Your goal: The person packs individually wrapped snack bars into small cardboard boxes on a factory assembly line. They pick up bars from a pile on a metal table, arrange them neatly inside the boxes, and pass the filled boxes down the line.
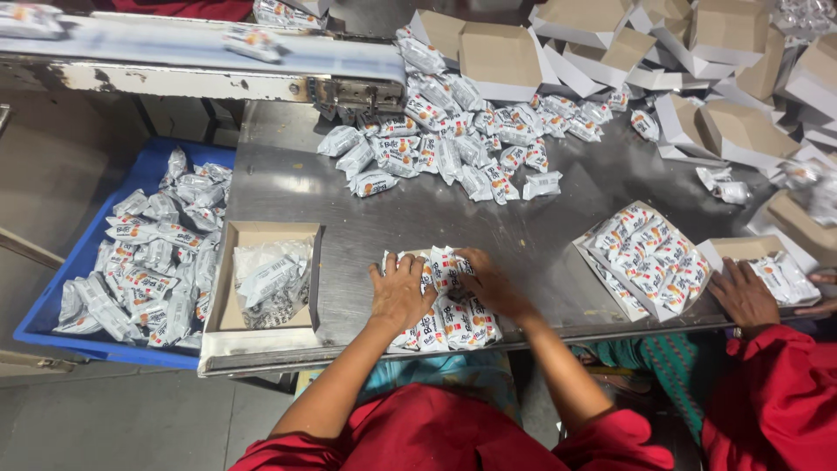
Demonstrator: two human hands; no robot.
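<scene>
White packets fill a box under both hands at the steel table's near edge. Left hand lies flat, pressing them; right hand pinches one packet at the top. Left of the hands sits a part-filled box; beyond them, a loose pile. A co-worker's hand rests to the right.

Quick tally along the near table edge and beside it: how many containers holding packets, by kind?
Cardboard boxes: 4
Blue crate: 1
Total: 5
</scene>
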